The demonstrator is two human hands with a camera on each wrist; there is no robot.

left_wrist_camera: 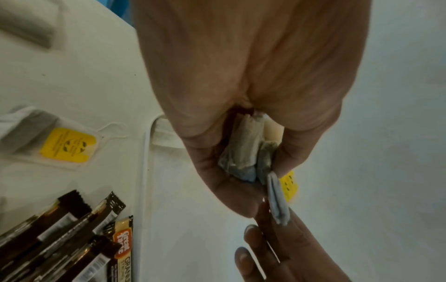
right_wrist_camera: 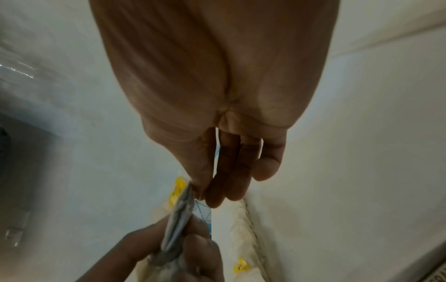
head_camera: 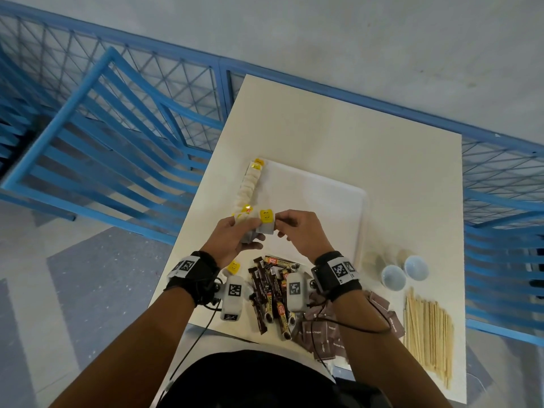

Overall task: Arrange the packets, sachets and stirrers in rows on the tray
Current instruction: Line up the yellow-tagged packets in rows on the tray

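Sachet (head_camera: 266,223) edge-on between both hands, print unreadable in wrist views

cream table (head_camera: 368,142), tray (head_camera: 338,201), sachets (head_camera: 269,290), stirrers (head_camera: 426,334)

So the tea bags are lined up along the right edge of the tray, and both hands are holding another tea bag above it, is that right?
Not quite. The row of tea bags runs along the left edge of the tray, not the right, as the head view shows. The rest holds: the left hand and the right hand both hold a tea bag above the tray.
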